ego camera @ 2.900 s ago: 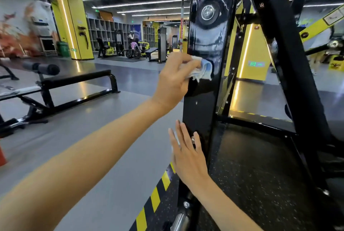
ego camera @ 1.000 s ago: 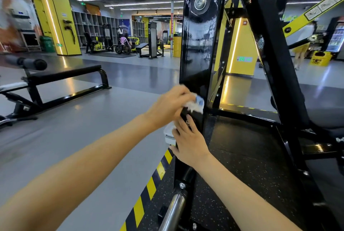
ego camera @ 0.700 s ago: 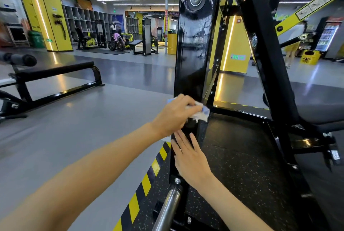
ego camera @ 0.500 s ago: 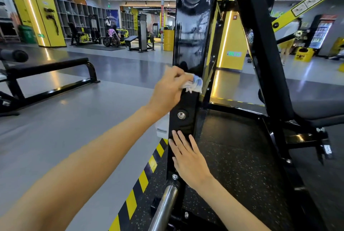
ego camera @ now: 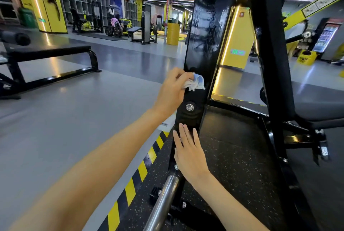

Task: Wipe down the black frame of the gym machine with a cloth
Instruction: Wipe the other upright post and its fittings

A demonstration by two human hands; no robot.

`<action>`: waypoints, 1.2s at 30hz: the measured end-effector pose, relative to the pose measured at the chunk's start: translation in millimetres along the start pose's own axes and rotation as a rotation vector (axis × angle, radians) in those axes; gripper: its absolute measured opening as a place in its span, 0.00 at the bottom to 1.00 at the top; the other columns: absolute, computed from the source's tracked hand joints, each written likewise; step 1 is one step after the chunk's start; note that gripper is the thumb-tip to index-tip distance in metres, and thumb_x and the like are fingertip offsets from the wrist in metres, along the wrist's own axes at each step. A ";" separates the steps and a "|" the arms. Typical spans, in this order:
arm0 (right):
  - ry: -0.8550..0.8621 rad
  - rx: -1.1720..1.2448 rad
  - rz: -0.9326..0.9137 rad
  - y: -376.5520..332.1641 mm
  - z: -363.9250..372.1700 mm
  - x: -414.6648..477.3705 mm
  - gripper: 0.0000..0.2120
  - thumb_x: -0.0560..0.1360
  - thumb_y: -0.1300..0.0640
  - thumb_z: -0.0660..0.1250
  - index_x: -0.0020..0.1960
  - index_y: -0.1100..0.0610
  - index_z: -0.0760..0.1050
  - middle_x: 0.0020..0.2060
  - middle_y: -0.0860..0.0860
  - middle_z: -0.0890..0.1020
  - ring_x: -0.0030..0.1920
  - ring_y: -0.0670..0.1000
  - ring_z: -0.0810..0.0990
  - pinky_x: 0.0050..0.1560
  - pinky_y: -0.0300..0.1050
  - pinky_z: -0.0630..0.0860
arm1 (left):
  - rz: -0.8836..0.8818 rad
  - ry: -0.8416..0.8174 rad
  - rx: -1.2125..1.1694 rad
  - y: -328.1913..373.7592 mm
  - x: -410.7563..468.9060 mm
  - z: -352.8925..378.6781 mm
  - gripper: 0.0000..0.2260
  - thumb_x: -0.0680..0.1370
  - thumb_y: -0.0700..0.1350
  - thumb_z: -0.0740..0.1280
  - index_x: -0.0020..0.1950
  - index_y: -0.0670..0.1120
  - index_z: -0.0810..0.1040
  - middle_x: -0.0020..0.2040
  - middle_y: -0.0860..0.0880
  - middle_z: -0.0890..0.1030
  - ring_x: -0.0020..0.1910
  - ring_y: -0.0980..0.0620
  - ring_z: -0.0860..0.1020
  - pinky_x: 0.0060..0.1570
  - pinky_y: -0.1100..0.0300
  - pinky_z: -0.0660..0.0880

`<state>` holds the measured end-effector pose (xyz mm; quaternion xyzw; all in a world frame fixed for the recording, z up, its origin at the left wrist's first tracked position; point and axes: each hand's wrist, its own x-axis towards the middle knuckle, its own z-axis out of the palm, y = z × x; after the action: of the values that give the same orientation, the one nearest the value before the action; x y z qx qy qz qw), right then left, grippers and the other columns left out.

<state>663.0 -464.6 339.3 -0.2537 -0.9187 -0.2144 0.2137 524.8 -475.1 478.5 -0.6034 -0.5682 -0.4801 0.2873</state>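
floor: glossy grey floor (ego camera: 74, 119) left of the black frame (ego camera: 204, 35); speckled mat (ego camera: 232, 156) at its base.
drum: yellow drum (ego camera: 172, 33) far behind the frame, contents unseen.
left hand (ego camera: 173, 91): bunches the cloth (ego camera: 195, 82) against the frame.
right hand (ego camera: 189, 152): flat, fingers straight, lower on the frame.

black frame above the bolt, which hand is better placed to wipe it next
Left. The left hand grips the cloth against the black frame, just above the bolt. The right hand lies flat lower on the frame, fingers straight, holding no cloth.
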 end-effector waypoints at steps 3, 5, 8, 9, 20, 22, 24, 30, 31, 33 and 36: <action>0.005 0.026 0.018 -2.3 6.0 -18.9 0.31 0.72 0.54 0.71 0.70 0.64 0.68 0.73 0.63 0.64 0.74 0.60 0.63 0.72 0.59 0.54 | -0.230 0.016 -0.122 1.2 -56.5 20.1 0.12 0.75 0.34 0.62 0.56 0.41 0.78 0.49 0.49 0.70 0.44 0.50 0.73 0.40 0.57 0.73; -0.027 0.018 0.025 -3.2 9.1 -30.0 0.31 0.73 0.53 0.70 0.71 0.66 0.66 0.74 0.63 0.62 0.75 0.60 0.60 0.72 0.60 0.54 | -0.358 0.034 -0.144 4.1 -89.0 29.9 0.10 0.75 0.34 0.63 0.55 0.42 0.77 0.49 0.53 0.70 0.43 0.52 0.73 0.42 0.57 0.72; -0.086 0.003 0.045 1.6 12.0 -36.1 0.34 0.73 0.51 0.70 0.72 0.67 0.65 0.74 0.63 0.62 0.75 0.61 0.60 0.72 0.60 0.54 | -0.453 -0.022 -0.157 8.2 -118.2 40.5 0.10 0.75 0.32 0.64 0.54 0.43 0.77 0.50 0.52 0.71 0.46 0.51 0.74 0.45 0.55 0.74; -0.094 0.003 0.051 4.3 12.5 -35.8 0.34 0.72 0.50 0.70 0.72 0.67 0.65 0.73 0.63 0.63 0.75 0.61 0.60 0.72 0.60 0.54 | -0.416 -0.069 -0.147 12.2 -120.7 41.3 0.10 0.76 0.33 0.63 0.54 0.42 0.77 0.50 0.51 0.72 0.46 0.51 0.75 0.46 0.55 0.75; -0.122 0.066 0.059 8.7 21.6 -47.2 0.27 0.75 0.53 0.55 0.68 0.68 0.69 0.68 0.63 0.72 0.71 0.60 0.69 0.73 0.60 0.60 | 0.465 -0.289 0.083 -2.0 -112.4 52.4 0.13 0.74 0.35 0.70 0.57 0.38 0.74 0.51 0.43 0.76 0.45 0.47 0.74 0.47 0.58 0.75; -0.134 0.069 0.028 10.4 25.6 -55.5 0.28 0.72 0.53 0.67 0.67 0.67 0.71 0.67 0.62 0.74 0.70 0.59 0.70 0.74 0.57 0.56 | 0.544 -0.380 0.114 -10.7 -122.8 49.1 0.13 0.73 0.34 0.70 0.56 0.39 0.75 0.50 0.43 0.77 0.43 0.47 0.74 0.44 0.57 0.75; -0.141 0.076 0.006 11.6 27.9 -61.0 0.29 0.72 0.53 0.68 0.68 0.68 0.70 0.68 0.62 0.72 0.71 0.59 0.68 0.72 0.57 0.52 | 0.506 -0.357 0.111 -7.2 -111.2 43.5 0.09 0.73 0.35 0.70 0.53 0.38 0.79 0.47 0.42 0.79 0.43 0.48 0.74 0.41 0.58 0.74; -0.224 0.100 0.025 0.0 40.5 -63.1 0.27 0.74 0.56 0.49 0.68 0.69 0.69 0.68 0.64 0.70 0.71 0.61 0.68 0.73 0.59 0.62 | 0.325 -0.116 0.092 -12.9 -112.8 42.3 0.07 0.76 0.33 0.63 0.44 0.37 0.82 0.44 0.42 0.80 0.42 0.48 0.74 0.40 0.59 0.74; -0.247 0.100 0.028 -1.9 43.2 -64.9 0.27 0.74 0.56 0.49 0.67 0.69 0.70 0.68 0.65 0.71 0.71 0.61 0.68 0.71 0.59 0.64 | 0.360 -0.184 0.094 -16.9 -124.3 42.7 0.08 0.76 0.33 0.63 0.44 0.38 0.81 0.44 0.43 0.79 0.41 0.48 0.74 0.39 0.58 0.74; -0.297 0.095 0.027 -6.9 45.2 -70.1 0.27 0.74 0.57 0.49 0.66 0.69 0.72 0.67 0.65 0.72 0.70 0.61 0.70 0.69 0.58 0.67 | 0.343 -0.280 0.103 -19.9 -136.2 38.6 0.09 0.75 0.33 0.62 0.44 0.40 0.81 0.44 0.44 0.78 0.41 0.49 0.73 0.35 0.56 0.75; -0.283 0.098 0.017 -9.8 45.1 -68.6 0.26 0.74 0.56 0.56 0.67 0.68 0.71 0.69 0.65 0.70 0.70 0.61 0.69 0.70 0.58 0.66 | 0.210 -0.222 0.041 -8.1 -119.0 32.8 0.09 0.70 0.31 0.65 0.47 0.39 0.81 0.45 0.42 0.78 0.44 0.50 0.73 0.35 0.56 0.75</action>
<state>698.2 -475.3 265.2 -0.2786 -0.9468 -0.1293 0.0959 538.0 -493.1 356.8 -0.7028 -0.5401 -0.3659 0.2835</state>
